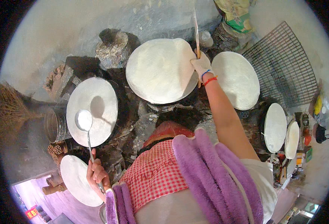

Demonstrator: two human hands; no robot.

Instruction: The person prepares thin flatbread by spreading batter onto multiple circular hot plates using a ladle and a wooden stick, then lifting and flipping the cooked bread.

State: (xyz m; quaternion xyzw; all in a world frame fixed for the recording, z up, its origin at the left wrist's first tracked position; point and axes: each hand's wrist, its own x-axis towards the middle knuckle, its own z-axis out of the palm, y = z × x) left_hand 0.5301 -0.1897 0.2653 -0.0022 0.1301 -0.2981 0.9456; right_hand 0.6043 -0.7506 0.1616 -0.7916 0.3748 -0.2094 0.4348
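My left hand (97, 173) grips the handle of a metal ladle (84, 120), whose bowl hangs over a round white sheet (105, 92) at the left. Its shadow falls on that sheet. My right hand (202, 65), in a white glove, is at the right edge of a large round white sheet (156, 70), which is partly lifted or folded there and shows the round surface beneath. The same hand holds a thin wooden stick (196, 30) upright in the picture. Another white round (237, 81) lies just right of the glove, and one more (79, 182) lies beside my left hand.
Further white rounds (275, 128) stand in a row at the right. A wire mesh rack (283, 64) leans by the wall. At the left are a straw broom (13, 109), a metal bucket (55, 126) and perforated coal briquettes (58, 149). A crusted cylinder (114, 50) stands at the back.
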